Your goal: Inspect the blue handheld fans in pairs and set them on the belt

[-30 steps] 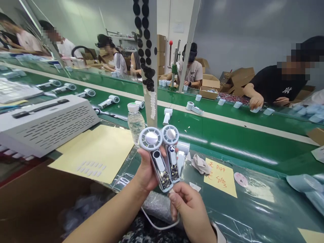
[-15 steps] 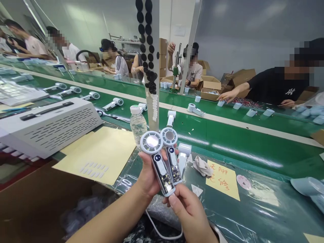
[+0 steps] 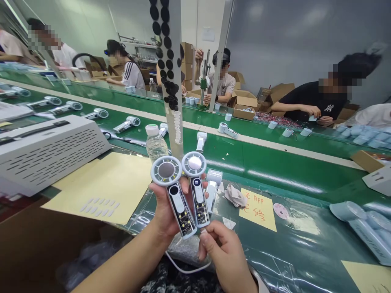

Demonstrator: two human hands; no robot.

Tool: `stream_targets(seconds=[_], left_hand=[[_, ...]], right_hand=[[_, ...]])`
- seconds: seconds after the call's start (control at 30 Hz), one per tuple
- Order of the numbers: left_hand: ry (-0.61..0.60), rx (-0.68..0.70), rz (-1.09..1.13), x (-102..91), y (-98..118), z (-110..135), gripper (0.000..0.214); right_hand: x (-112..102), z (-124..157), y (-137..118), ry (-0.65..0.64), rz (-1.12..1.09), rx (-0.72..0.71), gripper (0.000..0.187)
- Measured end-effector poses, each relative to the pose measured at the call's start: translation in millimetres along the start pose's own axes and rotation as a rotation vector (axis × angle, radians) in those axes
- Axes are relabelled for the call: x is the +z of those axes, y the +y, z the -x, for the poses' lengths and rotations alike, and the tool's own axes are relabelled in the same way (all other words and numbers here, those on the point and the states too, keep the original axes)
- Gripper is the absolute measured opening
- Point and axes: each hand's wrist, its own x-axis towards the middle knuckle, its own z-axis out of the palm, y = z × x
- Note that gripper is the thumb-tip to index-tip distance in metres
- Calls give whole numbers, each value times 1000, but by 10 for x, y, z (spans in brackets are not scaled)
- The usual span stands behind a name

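Note:
My left hand point(image 3: 166, 211) is wrapped round two small handheld fans held upright side by side: the left fan point(image 3: 173, 191) with a round head and dark display, and the right fan point(image 3: 197, 187) showing "20" on its display. Both handles show bare circuit boards. My right hand point(image 3: 224, 254) pinches the plug of a white cable point(image 3: 183, 266) at the base of the right fan. A third fan point(image 3: 212, 185) lies on the mat just behind them.
A water bottle point(image 3: 155, 143), yellow sheet with small stickers point(image 3: 104, 189), white vented box point(image 3: 45, 148), crumpled cloth point(image 3: 234, 196) and handwritten yellow note point(image 3: 258, 209) lie around. A green conveyor point(image 3: 275, 167) carries more fans. Blue parts point(image 3: 363, 228) sit right. Several people work opposite.
The left fan's display, lit half a second ago, is now dark. My right hand shifted from the left fan's base to the right fan's base. The view swung slightly.

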Motion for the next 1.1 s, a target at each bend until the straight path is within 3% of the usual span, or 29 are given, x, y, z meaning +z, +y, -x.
stream_targets(seconds=[0.2, 0.33, 0.43, 0.6, 0.7, 0.8, 0.9, 0.97, 1.03, 1.1], left_hand=[[31, 54, -142, -20, -35, 10, 62], [22, 85, -259, -82, -89, 38, 65], [17, 45, -249, -108, -69, 36, 65], [214, 137, -270, -124, 100, -29, 64], [260, 150, -304, -153, 189, -31, 61], [190, 56, -308, -173, 188, 21, 64], [107, -93, -251, -180, 83, 87, 63], [66, -225, -207, -183, -21, 125, 64], [33, -365, -165, -183, -129, 160, 67], [8, -517, -136, -179, -220, 194, 70]], right_hand=[[94, -11, 59, 150, -148, 91, 48], [115, -48, 132, 138, -184, 105, 46], [65, -57, 107, 98, -46, 7, 43], [-76, -89, 8, 34, 263, -238, 34], [-320, -250, 62, 202, 594, -240, 25], [-707, -483, 184, 498, 914, -242, 30], [-985, -606, 222, 555, 953, -275, 22], [-1018, -577, 136, 595, 953, -330, 27], [-956, -492, -40, 571, 843, -415, 30], [-869, -408, -264, 388, 630, -507, 28]])
